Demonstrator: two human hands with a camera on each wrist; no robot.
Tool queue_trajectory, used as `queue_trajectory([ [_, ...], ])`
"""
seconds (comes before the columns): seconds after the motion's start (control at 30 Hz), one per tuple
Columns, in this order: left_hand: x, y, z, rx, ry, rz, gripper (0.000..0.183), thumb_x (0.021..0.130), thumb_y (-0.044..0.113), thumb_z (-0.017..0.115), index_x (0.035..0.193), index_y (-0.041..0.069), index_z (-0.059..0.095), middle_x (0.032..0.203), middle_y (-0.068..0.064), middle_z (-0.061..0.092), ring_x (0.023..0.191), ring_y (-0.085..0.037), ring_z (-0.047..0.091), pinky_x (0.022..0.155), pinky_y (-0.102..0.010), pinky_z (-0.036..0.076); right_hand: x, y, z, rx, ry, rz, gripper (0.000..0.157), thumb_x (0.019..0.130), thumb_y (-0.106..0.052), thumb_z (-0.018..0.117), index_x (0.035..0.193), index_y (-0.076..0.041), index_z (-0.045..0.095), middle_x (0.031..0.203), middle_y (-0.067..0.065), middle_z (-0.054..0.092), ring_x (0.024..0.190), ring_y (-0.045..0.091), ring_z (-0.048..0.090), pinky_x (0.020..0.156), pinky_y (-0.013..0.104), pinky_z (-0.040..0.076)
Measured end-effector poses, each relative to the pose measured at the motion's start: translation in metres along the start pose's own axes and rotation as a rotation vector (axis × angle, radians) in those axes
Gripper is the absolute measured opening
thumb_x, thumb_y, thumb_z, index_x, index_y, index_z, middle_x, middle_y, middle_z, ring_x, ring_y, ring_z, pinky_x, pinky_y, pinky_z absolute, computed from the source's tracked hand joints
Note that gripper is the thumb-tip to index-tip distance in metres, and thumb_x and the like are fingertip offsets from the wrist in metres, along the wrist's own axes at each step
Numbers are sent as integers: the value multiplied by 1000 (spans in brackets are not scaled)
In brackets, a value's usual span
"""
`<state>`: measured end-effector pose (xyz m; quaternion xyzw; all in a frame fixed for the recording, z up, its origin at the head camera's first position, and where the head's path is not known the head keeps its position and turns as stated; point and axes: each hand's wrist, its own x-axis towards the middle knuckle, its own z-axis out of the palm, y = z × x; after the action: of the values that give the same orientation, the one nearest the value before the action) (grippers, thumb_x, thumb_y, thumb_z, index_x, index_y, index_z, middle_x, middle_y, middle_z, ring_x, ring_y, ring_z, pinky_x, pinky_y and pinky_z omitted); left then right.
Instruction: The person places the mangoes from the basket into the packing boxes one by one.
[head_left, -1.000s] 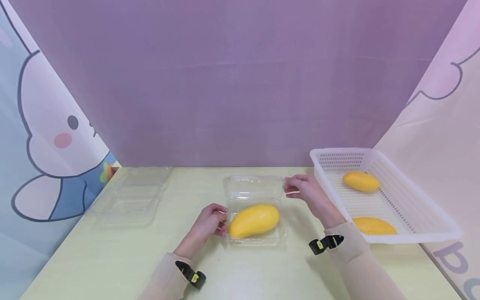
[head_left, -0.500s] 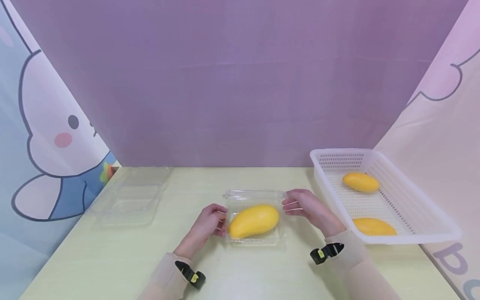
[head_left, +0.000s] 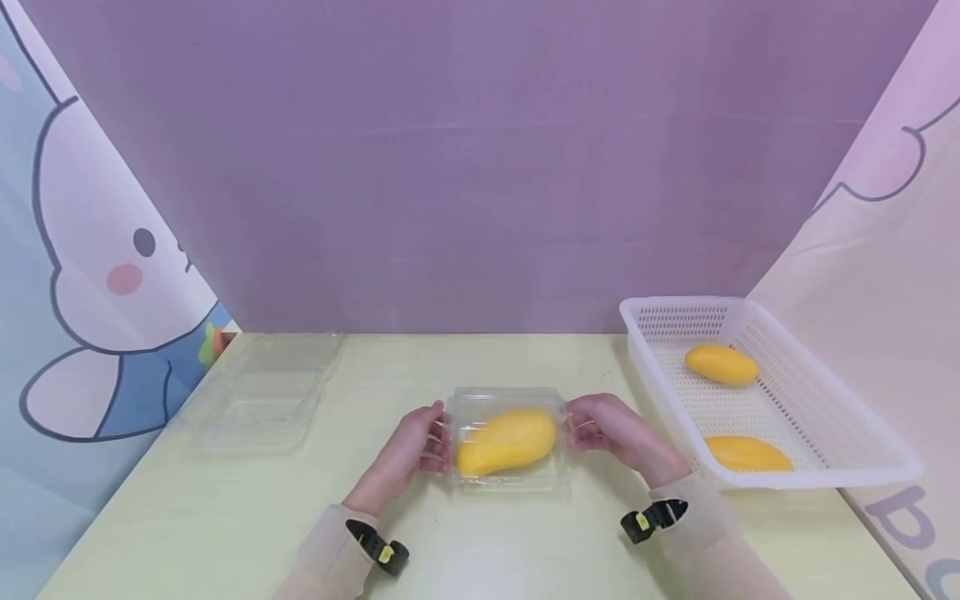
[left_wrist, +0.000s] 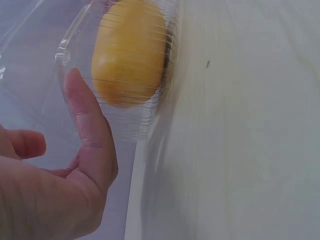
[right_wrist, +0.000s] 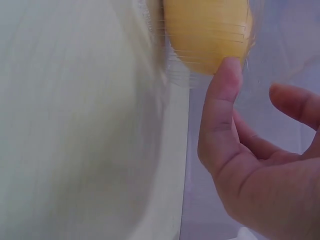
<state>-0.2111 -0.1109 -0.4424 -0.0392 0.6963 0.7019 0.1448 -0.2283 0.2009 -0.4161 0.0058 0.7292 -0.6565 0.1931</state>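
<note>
A clear plastic clamshell box [head_left: 508,483] sits on the table with a yellow mango [head_left: 510,443] inside. Its lid [head_left: 504,395] now lies over the mango; whether it is fully pressed down I cannot tell. My left hand [head_left: 414,443] is at the box's left side, and in the left wrist view a straight finger [left_wrist: 91,120] touches the clear wall, thumb apart. At the opposite side is my right hand [head_left: 617,433]. One of its extended fingers [right_wrist: 220,110] touches the box near the mango's end in the right wrist view, with the thumb held away.
Several clear clamshell boxes [head_left: 258,408], seemingly nested and open, lie at the table's left. A white perforated basket [head_left: 840,400] stands at the right, holding a mango [head_left: 722,365] at the back and another mango [head_left: 748,454] in front. A purple curtain [head_left: 480,167] hangs behind the table.
The lid has swung forward from behind the box to over the mango. My right hand came nearer along with it. The left hand stays at the left side, its fingers slightly shifted.
</note>
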Motion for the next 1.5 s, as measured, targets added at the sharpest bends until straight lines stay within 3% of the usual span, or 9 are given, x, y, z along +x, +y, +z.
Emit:
queue_trajectory([
  [0.23, 1, -2, -1, 45, 6, 7, 34, 102, 22, 53, 120, -7, 53, 84, -8, 56, 63, -18, 58, 55, -30, 56, -1, 5, 1, -33, -28, -17, 24, 99, -8, 55, 111, 13, 59, 83, 8, 62, 73, 15, 60, 69, 28, 58],
  [0.67, -1, -4, 0, 119, 28, 22, 31, 104, 17, 51, 123, -7, 54, 92, -11, 57, 71, -19, 59, 59, -30, 56, -1, 11, 4, -22, -49, -24, 25, 101, -10, 56, 114, 11, 57, 78, 4, 60, 67, 11, 59, 64, 25, 56],
  [0.9, 0, -4, 1, 138, 38, 35, 29, 103, 16, 52, 121, -6, 54, 92, -12, 57, 72, -20, 60, 60, -32, 56, -3, 11, 5, -92, -16, -52, 23, 101, -10, 57, 108, 12, 61, 73, 5, 60, 65, 12, 59, 62, 26, 56],
  [1.1, 0, -5, 2, 135, 52, 29, 29, 102, 16, 51, 121, -6, 54, 91, -11, 57, 71, -21, 59, 59, -32, 56, -4, 8, 5, -120, -16, -53, 32, 100, -10, 57, 118, 16, 57, 76, 7, 62, 66, 14, 60, 63, 29, 58],
  [1.27, -1, -4, 3, 123, 60, 25, 29, 102, 15, 50, 122, -6, 54, 91, -11, 57, 72, -20, 58, 59, -32, 55, -7, 6, 4, -130, -43, -40, 38, 96, -8, 59, 122, 19, 53, 78, 8, 61, 67, 15, 61, 64, 30, 59],
  [1.5, -1, -2, 2, 110, 63, 21, 28, 103, 13, 49, 123, -6, 53, 90, -12, 58, 69, -20, 58, 58, -31, 55, -17, 5, 2, -171, -118, -30, 32, 95, -9, 61, 113, 17, 58, 77, 8, 62, 67, 16, 63, 66, 31, 59],
])
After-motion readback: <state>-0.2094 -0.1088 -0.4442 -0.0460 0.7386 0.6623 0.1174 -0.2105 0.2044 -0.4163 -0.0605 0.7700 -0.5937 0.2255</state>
